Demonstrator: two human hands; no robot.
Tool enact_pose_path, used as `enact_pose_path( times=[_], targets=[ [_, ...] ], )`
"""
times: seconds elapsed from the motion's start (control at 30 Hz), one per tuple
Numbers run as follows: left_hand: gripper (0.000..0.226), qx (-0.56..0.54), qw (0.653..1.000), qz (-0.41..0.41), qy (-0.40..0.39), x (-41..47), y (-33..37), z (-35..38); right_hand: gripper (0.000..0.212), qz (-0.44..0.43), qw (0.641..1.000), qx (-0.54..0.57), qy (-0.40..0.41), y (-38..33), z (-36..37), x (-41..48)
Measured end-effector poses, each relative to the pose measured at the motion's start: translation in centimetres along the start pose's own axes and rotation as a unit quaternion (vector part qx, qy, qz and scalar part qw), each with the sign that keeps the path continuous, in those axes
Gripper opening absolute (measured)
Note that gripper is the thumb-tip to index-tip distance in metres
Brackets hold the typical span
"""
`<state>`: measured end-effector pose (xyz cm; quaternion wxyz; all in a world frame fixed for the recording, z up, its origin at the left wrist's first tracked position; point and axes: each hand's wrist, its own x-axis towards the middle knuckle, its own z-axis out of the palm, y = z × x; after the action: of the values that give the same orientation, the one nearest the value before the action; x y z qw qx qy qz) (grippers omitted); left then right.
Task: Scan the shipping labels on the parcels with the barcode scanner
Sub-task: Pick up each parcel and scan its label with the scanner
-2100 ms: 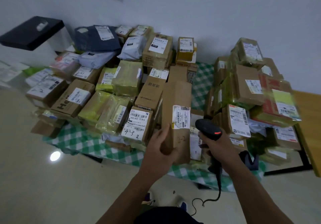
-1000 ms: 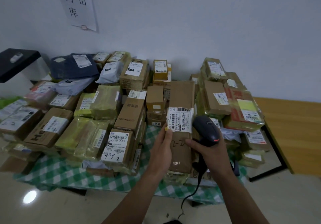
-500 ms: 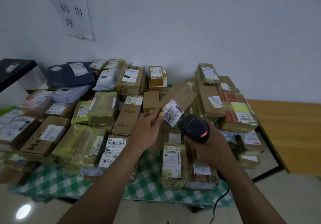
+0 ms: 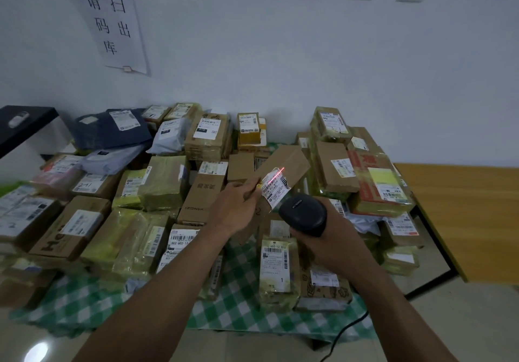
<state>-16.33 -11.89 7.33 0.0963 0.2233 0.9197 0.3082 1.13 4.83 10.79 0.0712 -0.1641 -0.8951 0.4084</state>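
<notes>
My left hand (image 4: 237,210) grips a long brown cardboard parcel (image 4: 289,162), tilted up to the right above the pile. Its white shipping label (image 4: 275,187) faces me, and a red scan line with a bright dot lies across the barcode. My right hand (image 4: 325,235) holds the black barcode scanner (image 4: 304,213) just below and right of the label, its head pointed at it. The scanner's black cable (image 4: 344,333) hangs down at the lower right.
Many labelled parcels cover a table with a green checked cloth (image 4: 238,308). A taped parcel marked 1 (image 4: 276,266) lies under my hands. A wooden table (image 4: 460,215) stands to the right, a black shelf (image 4: 22,126) at the far left, a paper sign (image 4: 112,22) on the wall.
The parcel went from lying upright on the pile to lifted and tilted right. The scanner closed in below the label, and a red line now shows on the barcode.
</notes>
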Motion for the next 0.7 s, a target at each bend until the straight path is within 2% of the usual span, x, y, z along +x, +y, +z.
enact_pose_path(
  times=[0.33, 0.43, 0.53, 0.6, 0.7],
  targets=[
    [0.049, -0.005, 1.000, -0.015, 0.002, 0.9, 0.3, 1.4, 0.061, 0.004, 0.999, -0.010, -0.034, 1.4, -1.1, 0.9],
    [0.045, -0.124, 0.992, -0.029, -0.004, 1.6, 0.2, 2.6, 0.056, 0.022, 0.999, 0.000, -0.029, 2.1, -2.2, 1.2],
    [0.047, -0.274, 0.959, -0.069, 0.013, 2.2, 1.2, 3.8, 0.049, 0.045, 0.999, -0.004, -0.025, 3.6, -3.5, 2.1],
    [0.053, -0.294, 0.950, -0.097, 0.029, 2.9, 1.7, 4.8, 0.043, 0.049, 0.998, -0.004, -0.035, 4.5, -4.0, 2.9],
    [0.054, -0.308, 0.945, -0.097, 0.055, 4.6, 2.5, 6.2, 0.018, 0.061, 0.996, 0.003, -0.062, 5.3, -4.3, 4.6]
  ],
)
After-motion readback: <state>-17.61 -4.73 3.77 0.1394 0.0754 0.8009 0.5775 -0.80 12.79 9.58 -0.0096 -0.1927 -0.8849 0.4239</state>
